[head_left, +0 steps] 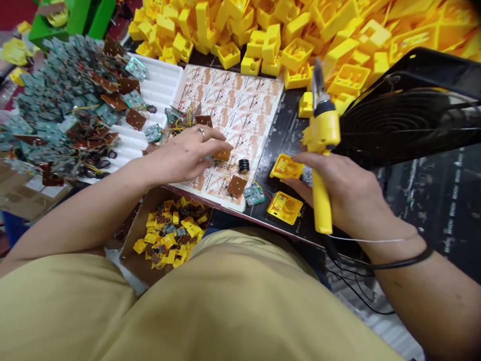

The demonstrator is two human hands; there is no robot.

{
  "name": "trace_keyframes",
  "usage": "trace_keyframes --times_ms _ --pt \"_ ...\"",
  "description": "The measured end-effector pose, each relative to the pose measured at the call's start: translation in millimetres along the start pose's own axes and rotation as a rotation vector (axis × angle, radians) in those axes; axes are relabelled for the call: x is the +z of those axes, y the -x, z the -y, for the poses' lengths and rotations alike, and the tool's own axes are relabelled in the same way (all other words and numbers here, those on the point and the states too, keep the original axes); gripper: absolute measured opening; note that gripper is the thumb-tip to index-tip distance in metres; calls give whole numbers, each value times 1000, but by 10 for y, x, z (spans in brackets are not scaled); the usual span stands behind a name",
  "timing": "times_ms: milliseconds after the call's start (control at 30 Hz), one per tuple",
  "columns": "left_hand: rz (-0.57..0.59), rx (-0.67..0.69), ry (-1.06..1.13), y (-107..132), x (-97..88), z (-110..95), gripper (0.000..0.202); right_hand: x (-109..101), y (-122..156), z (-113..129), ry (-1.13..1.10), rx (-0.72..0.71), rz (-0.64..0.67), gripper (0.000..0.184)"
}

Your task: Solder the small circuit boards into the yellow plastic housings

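My right hand (349,188) holds a yellow soldering gun (322,135) upright, its metal tip pointing up. The thumb and a finger of that hand also reach to a yellow plastic case half (287,167) on the table. Just in front of it lies another yellow case half (285,207), with thin wires running to a teal module (254,194). My left hand (180,154), a ring on one finger, has its fingers stretched out over a small brown circuit board (222,154) and loose wires. Beside these are a black coil-like part (244,166) and a second brown board (236,186).
A printed sheet (259,108) covers the middle of the black table. Wired teal modules (56,95) heap on a white ribbed tray (165,75) at left. Yellow cases (263,42) pile at the back. A black fan (409,115) stands right; a carton (131,250) of parts sits below.
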State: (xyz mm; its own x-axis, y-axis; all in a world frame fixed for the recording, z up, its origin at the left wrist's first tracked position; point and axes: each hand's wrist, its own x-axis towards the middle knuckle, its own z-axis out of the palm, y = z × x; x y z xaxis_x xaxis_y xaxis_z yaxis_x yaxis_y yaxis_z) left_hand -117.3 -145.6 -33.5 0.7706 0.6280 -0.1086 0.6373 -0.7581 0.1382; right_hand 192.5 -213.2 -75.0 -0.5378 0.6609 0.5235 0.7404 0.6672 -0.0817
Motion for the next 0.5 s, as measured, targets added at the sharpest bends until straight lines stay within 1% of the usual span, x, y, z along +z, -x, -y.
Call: trace_keyframes --times_ms 67,100,167,200,233,300,367,433,500 --pt "-57 29 -53 33 17 -68 43 96 7 4 -6 7 22 32" --pt "-93 20 -87 52 8 -129 40 129 23 3 -14 20 30 32" --pt "-131 -54 -148 83 -17 -285 37 160 62 4 -36 53 38 32" --pt "-126 -123 -169 86 -23 -368 43 161 77 7 -46 67 38 32" --pt "-98 -202 -182 77 -18 -448 51 158 88 13 -53 74 37 32" --pt "-3 -343 -191 17 25 -573 65 145 93 36 -56 69 36 32" --pt "73 -422 -192 -77 90 -633 69 136 85 67 -51 61 36 31" --pt "112 -432 -171 -159 138 -626 63 135 78 94 -43 62 41 32" --pt "125 -409 -105 -189 150 -575 47 139 81 104 -40 68 40 34"
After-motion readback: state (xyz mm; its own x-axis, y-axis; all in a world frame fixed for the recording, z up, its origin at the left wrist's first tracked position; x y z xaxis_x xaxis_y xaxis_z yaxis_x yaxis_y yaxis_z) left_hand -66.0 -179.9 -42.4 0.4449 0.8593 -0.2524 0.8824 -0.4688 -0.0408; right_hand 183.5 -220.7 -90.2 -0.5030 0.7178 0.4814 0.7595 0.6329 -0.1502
